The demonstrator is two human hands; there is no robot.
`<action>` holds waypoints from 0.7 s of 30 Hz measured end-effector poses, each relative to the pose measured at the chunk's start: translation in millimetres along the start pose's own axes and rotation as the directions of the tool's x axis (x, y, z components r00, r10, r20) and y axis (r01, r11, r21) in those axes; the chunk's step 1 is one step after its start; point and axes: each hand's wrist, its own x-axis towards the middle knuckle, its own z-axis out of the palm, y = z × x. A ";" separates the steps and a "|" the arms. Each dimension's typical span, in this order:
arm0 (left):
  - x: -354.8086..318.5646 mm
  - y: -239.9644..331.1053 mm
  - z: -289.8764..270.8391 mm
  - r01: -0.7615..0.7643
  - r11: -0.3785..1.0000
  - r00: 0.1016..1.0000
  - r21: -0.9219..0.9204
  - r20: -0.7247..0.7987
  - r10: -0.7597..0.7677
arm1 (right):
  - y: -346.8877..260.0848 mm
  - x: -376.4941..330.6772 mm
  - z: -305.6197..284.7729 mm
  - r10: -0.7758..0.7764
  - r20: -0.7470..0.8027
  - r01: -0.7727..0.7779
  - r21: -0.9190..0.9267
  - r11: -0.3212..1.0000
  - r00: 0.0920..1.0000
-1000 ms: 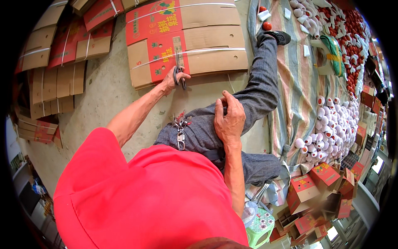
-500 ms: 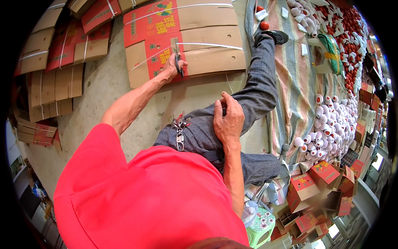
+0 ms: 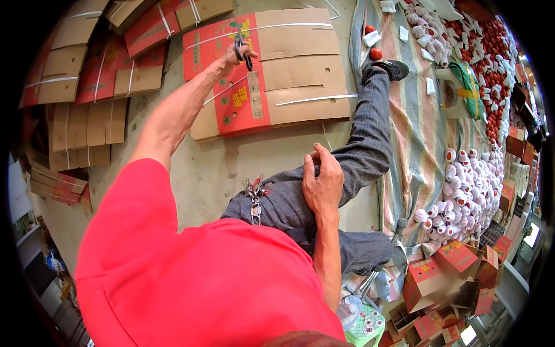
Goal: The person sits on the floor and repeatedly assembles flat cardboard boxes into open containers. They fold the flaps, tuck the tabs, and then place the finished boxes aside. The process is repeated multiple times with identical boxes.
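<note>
My left hand (image 3: 229,61) is closed round a pair of dark-handled scissors (image 3: 247,58). Their blades point away from me, against the far white strap (image 3: 284,25) on a flat bundle of red and brown cardboard cartons (image 3: 303,75). The near strap lies in two pieces, one (image 3: 226,91) slanting on the left and the other (image 3: 317,99) on the right, with a gap between. On my thigh rests my right hand (image 3: 324,184), fingers loosely bent and apart, holding nothing. A bunch of keys (image 3: 255,196) hangs at my waist.
More strapped carton bundles (image 3: 92,127) are stacked at the left. A striped sheet (image 3: 404,150) runs along the right under foam-netted fruit (image 3: 465,191) and loose red fruit (image 3: 376,54). Open boxes (image 3: 425,283) and a green stool (image 3: 365,324) stand at the lower right.
The near strap has parted in two. My left hand has moved away from me with the scissors, from the near strap to the far one. The right hand still rests on my thigh.
</note>
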 end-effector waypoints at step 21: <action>29.5 -35.7 0.9 0.304 0.934 0.952 -0.189 0.096 -0.291 | -3.2 10.4 -4.2 0.008 0.110 -0.009 0.008 1.000 0.994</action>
